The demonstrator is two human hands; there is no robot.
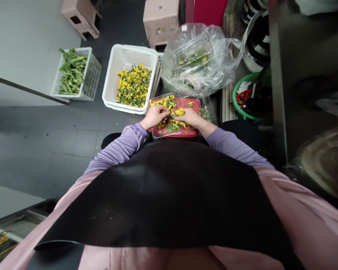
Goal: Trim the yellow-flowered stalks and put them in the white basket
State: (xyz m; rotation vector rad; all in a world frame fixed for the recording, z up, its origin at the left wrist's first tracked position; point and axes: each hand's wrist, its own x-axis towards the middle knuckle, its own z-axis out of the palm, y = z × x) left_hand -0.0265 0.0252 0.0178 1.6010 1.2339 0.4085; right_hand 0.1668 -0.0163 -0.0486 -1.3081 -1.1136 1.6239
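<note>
My left hand [157, 117] is closed in a pinch over a clear plastic tray [155, 132]; a bit of dark green shows at its fingertips, too small to name. Close by on the right, my right hand [189, 117] grips a small bunch of yellow flowers [180, 111] with green stems. Both hands are above a red plastic lid or tray [195, 107], which rests in front of my black apron. More yellow flowers [169, 101] and green bits lie in the clear tray around my fingers.
A white basket [109, 75] of yellow flowers stands ahead on the left, with a basket of green stalks [71, 77] beyond. Ahead right sits a clear plastic bag [225, 71] holding a clear box. A green basin [236, 101] and a metal counter edge [278, 75] border the right; stools [161, 22] stand behind.
</note>
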